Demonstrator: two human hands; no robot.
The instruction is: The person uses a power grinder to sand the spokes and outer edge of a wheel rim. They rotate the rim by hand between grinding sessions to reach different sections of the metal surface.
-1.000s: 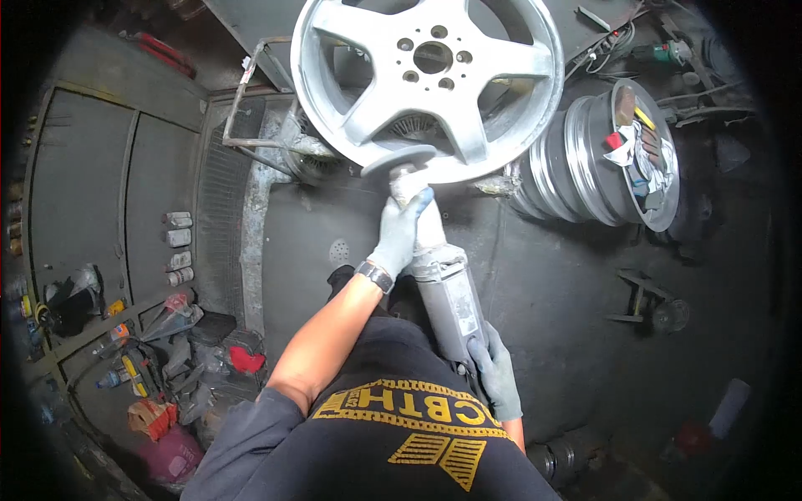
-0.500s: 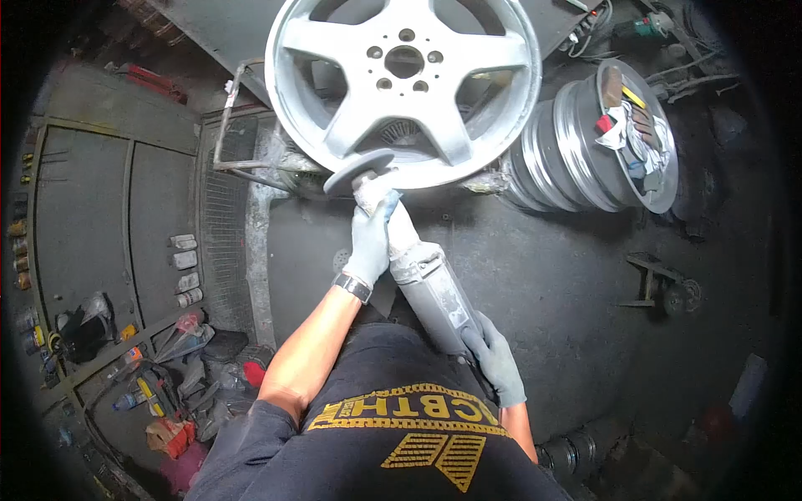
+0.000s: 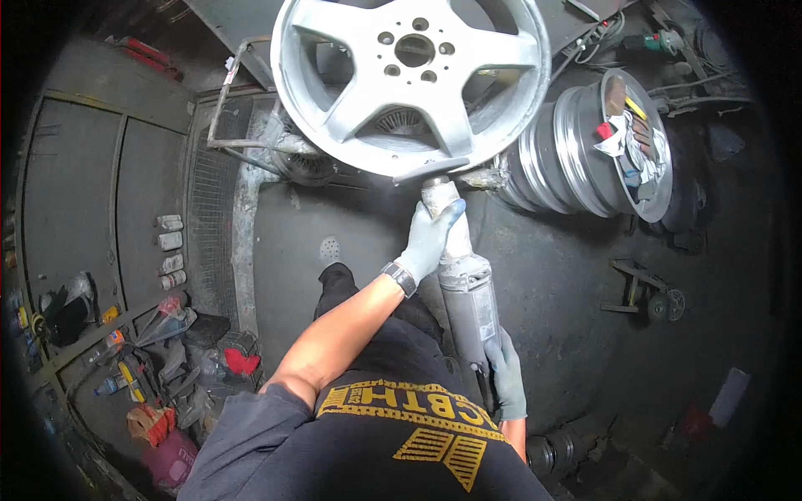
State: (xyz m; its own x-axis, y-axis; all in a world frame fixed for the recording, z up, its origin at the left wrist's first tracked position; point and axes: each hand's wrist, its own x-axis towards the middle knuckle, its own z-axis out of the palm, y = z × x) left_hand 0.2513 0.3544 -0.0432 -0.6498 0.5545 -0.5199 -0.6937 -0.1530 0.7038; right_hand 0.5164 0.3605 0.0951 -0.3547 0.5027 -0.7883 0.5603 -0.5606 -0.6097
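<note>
A large grey power tool (image 3: 472,305) with a round disc (image 3: 433,170) at its head is held between both hands. My left hand (image 3: 428,238), in a light grey glove, wraps round its pale neck just below the disc. Around the rear of the grey body, my right hand (image 3: 505,376) is closed, also gloved; part of its grip is hidden by the tool. The disc, seen nearly edge-on, lies at the lower rim of a silver-white five-spoke wheel (image 3: 359,75); whether they touch I cannot tell.
To the right, more wheels (image 3: 568,150) lie on their side, with cloths (image 3: 622,138) and small items in the outer one. A wheeled metal stand (image 3: 639,292) is further right. Cans (image 3: 170,241), bags and bottles line the left side, near a metal frame (image 3: 219,108).
Both hands and the tool have shifted right along the wheel's lower rim, and the tool stands more upright. The disc has turned from tilted to nearly level.
</note>
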